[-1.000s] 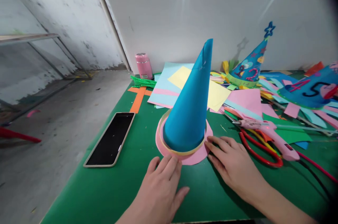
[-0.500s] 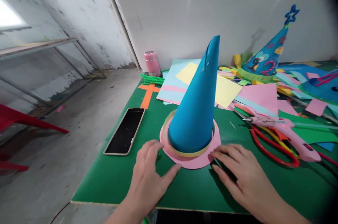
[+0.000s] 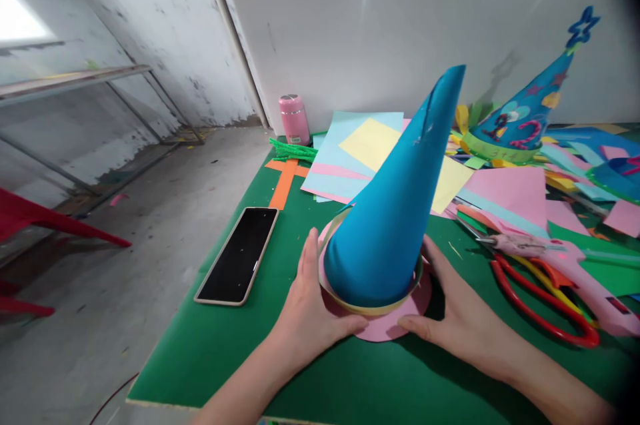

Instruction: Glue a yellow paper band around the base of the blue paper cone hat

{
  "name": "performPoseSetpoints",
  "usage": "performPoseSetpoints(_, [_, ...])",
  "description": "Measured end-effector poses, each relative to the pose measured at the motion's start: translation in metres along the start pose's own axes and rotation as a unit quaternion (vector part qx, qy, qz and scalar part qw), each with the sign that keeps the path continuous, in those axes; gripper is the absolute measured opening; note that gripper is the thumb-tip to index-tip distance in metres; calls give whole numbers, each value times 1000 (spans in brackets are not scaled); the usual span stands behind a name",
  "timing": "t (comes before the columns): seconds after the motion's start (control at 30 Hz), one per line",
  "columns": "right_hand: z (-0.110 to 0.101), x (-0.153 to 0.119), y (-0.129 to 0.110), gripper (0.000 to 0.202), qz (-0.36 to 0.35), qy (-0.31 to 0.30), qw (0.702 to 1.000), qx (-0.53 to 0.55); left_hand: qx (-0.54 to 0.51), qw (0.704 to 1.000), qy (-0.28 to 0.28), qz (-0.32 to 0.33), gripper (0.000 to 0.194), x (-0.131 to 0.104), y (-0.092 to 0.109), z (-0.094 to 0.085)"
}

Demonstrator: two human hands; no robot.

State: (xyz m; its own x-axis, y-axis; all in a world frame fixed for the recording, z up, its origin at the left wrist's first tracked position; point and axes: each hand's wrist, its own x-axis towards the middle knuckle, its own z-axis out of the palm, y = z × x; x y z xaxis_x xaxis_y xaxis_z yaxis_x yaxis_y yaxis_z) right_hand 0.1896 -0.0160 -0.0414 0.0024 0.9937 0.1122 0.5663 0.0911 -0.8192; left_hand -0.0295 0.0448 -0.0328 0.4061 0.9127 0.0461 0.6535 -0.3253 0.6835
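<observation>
Inspected through my head view: the blue cone [image 3: 385,231], my landmark, stands leaning toward its right, inside a pale yellow band [image 3: 373,310] and above a pink brim [image 3: 383,329], over the green table [image 3: 225,358]. My left hand [image 3: 310,311] is at the cone's left, thumb and fingers spread wide, thumb tip at the brim's near edge. My right hand [image 3: 450,305] is at the cone's right, likewise spread, thumb at the near edge; its fingertips are partly hidden. I cannot tell how firmly either hand presses.

Noted left of the cone: a phone [image 3: 239,255]; beyond that, orange strips [image 3: 284,186] and a pink bottle [image 3: 295,119]. Behind the cone: paper sheets [image 3: 367,143]. To its right: a pink glue gun [image 3: 585,278] and red-handled scissors [image 3: 545,328]. Farther back on the right: a decorated hat [image 3: 525,111].
</observation>
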Motion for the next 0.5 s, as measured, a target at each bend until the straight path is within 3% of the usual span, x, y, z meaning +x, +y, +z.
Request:
performPoseSetpoints(0.17, [1,-2,5,98,45,4,999,14,12,1000,-1,9,110,1,3,1])
performPoseSetpoints(0.5, [3,-1,6,91,61,17,998,16,21,999,8,34,104,1,-3,2])
